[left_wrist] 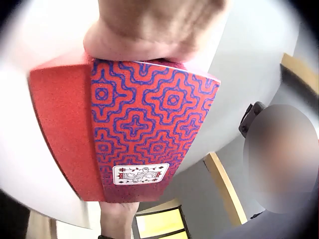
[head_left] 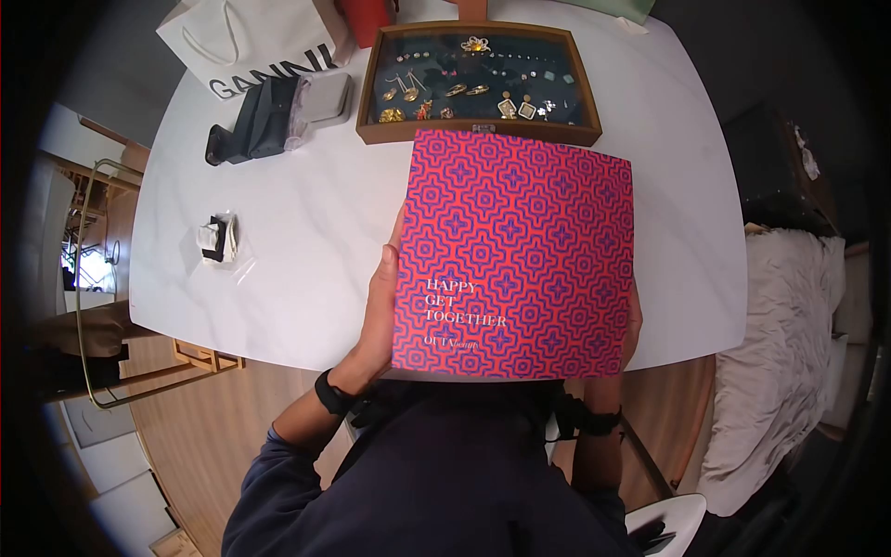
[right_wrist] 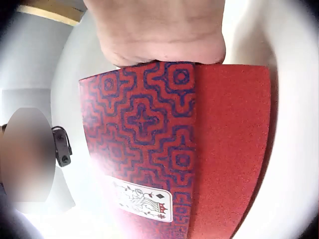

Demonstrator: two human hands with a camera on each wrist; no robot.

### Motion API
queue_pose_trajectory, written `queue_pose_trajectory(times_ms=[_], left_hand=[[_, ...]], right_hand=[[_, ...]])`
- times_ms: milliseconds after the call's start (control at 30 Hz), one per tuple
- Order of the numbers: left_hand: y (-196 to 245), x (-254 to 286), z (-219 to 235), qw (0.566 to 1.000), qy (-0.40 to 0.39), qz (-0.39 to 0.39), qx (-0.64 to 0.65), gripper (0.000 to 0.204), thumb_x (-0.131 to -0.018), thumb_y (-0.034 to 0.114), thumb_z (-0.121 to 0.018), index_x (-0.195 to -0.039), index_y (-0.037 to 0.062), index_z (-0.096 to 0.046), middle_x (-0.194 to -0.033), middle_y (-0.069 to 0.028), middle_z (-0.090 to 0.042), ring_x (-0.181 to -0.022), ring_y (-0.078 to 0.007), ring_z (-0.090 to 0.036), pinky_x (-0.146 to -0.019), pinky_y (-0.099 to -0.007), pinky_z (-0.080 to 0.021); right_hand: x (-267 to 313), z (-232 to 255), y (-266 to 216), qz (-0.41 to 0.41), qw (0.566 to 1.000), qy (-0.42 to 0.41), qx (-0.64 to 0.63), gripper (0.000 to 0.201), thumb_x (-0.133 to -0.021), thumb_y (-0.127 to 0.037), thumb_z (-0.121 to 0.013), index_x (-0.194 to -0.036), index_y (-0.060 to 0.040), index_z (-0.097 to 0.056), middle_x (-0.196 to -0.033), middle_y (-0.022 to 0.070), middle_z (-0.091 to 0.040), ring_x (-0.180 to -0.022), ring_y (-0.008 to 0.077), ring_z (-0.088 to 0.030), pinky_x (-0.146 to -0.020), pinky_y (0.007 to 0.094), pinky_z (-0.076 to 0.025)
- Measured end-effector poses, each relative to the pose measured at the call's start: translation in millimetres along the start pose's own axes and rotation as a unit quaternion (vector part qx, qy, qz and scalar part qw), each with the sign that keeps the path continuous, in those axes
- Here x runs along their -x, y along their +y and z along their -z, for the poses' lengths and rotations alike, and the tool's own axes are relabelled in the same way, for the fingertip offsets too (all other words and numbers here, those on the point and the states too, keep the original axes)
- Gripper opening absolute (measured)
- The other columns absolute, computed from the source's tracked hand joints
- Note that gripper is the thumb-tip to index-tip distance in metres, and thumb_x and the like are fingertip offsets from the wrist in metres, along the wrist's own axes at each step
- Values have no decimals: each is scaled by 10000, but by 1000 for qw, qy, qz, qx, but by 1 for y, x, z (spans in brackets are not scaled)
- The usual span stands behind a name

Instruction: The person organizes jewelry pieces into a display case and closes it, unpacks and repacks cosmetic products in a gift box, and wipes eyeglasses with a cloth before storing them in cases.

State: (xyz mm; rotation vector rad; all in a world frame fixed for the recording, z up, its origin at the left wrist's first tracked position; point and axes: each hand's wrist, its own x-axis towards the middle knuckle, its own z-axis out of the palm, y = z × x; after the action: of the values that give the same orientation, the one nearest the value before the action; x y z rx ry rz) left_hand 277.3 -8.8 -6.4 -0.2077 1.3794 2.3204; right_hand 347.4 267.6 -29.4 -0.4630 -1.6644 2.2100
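Observation:
A square box [head_left: 515,251] with a red, pink and blue maze pattern is held up in front of the body, its lettered face toward the head view. The left hand [head_left: 379,311] grips its left side, thumb along the edge. On the right side the right hand [head_left: 633,325] grips it, mostly hidden behind the box. Both wrist views show the patterned side [left_wrist: 144,119] with a white playing-card sticker [right_wrist: 144,201] beside a plain red part [right_wrist: 229,134]. In those views the left hand [left_wrist: 159,30] and right hand [right_wrist: 162,32] press against the box, fingertips hidden.
Behind the box, a wooden glass-topped jewelry case [head_left: 371,130] lies on the white table [head_left: 306,213]. Dark and grey pouches [head_left: 269,116], a white paper bag [head_left: 246,37] and a red bag stand back left. A small plastic packet [head_left: 221,239] lies at left.

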Motion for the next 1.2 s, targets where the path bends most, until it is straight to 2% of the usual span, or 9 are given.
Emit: queue_pose_trajectory(times_ms=[400,467,533,667,900,967,1100,1167,1200], left_hand=[[-3,-1,15,997,10,-33,-62,824,-1043,702,-312,-1542,48,-358,-1391,-182,-576,-1223,-275,-648,-1012,-444,-576],[-15,-4,32,998,9,14,-60,833,-1038,712,-293,-1573,74,-312,-1424,-176,-555,-1254,-277,-630,-1022,-449,-570],[-11,-2,26,997,3,-16,-77,834,-1036,717,-286,-1588,92,-289,-1444,-169,-541,-1267,-278,-622,-1029,-449,-566],[-11,3,10,999,-21,-41,16,821,-1038,715,-281,-1617,134,-238,-1489,-151,-506,-1297,-281,-602,-1047,-454,-557],[-4,6,10,999,-12,-43,-20,800,-1049,692,-287,-1624,138,-219,-1503,-155,-494,-1306,-284,-599,-1050,-461,-557],[-1,8,10,998,-22,-46,-43,858,-1054,683,-248,-1662,85,-157,-1676,-162,-279,-1508,-263,-365,-1220,-405,-350],[4,10,12,994,-31,-62,-88,891,-1042,708,-239,-1658,67,-173,-1667,-168,-304,-1499,-268,-380,-1215,-397,-349],[4,9,11,987,-16,-88,-133,864,-1020,738,-243,-1642,142,-180,-1535,-151,-463,-1335,-274,-572,-1066,-436,-541],[4,8,11,987,-18,-88,-134,864,-1020,738,-243,-1642,142,-180,-1535,-151,-463,-1335,-274,-572,-1066,-436,-541]], right_hand=[[-1,5,-6,-44,994,-4,-103,615,-1033,-190,-482,-1562,90,-340,-1490,186,-537,-1275,211,-606,-1091,337,-500],[-1,6,-7,-51,993,-4,-110,618,-1030,-184,-480,-1566,88,-333,-1493,185,-535,-1277,210,-604,-1093,335,-498],[0,8,-7,-25,986,-52,-157,607,-1022,-153,-449,-1569,83,-331,-1505,182,-524,-1285,211,-598,-1101,341,-491],[3,1,-9,-45,989,-5,-139,601,-1007,-120,-411,-1569,78,-336,-1522,183,-510,-1307,215,-587,-1119,346,-481],[1,-7,-18,-9,998,-1,-62,597,-1012,-131,-430,-1561,85,-341,-1529,195,-505,-1315,222,-588,-1139,349,-469],[2,-8,-19,-9,999,6,-48,586,-1012,-118,-421,-1556,88,-350,-1526,197,-509,-1307,223,-595,-1139,349,-469],[2,-5,-20,-24,997,2,-70,574,-995,-80,-398,-1543,91,-378,-1533,200,-502,-1309,228,-593,-1140,351,-463],[1,-1,-18,-27,996,-7,-81,573,-993,-81,-396,-1539,92,-386,-1539,201,-496,-1320,231,-584,-1139,352,-461],[0,0,-15,-31,997,13,-72,584,-991,-92,-393,-1544,95,-375,-1542,206,-490,-1334,236,-571,-1140,352,-456]])
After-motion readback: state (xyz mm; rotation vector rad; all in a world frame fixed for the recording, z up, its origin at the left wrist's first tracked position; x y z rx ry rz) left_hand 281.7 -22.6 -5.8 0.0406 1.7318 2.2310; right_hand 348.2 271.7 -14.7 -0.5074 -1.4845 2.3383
